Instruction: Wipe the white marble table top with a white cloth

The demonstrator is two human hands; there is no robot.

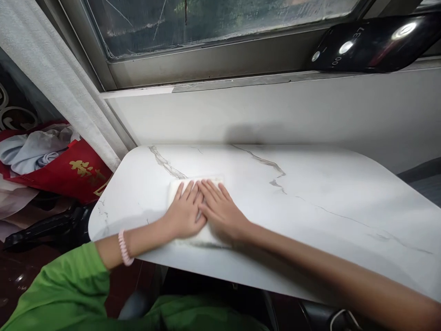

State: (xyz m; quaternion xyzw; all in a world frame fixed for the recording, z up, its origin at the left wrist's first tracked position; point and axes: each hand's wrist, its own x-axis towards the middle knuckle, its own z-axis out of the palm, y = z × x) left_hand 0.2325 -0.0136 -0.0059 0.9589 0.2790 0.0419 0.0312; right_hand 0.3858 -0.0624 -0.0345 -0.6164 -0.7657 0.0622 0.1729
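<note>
A folded white cloth [206, 237] lies flat on the white marble-patterned table [292, 220], left of its middle. Flat on the cloth rests my left hand [186, 209], fingers spread, with a pink coil band [124, 248] round the wrist. My right hand [223, 207] lies beside it, fingers stretched out, and the two hands touch near the thumbs and index fingers. Both press on the cloth from above without gripping it. Much of the cloth is hidden under the hands, and its edges look slightly blurred.
A window frame [206, 64] and pale wall [193, 115] stand behind the table. A dark device with lit digits [375, 43] sits at the upper right. To the left hangs a grey curtain [58, 69] beside a red bag [76, 170] with clothes [34, 147].
</note>
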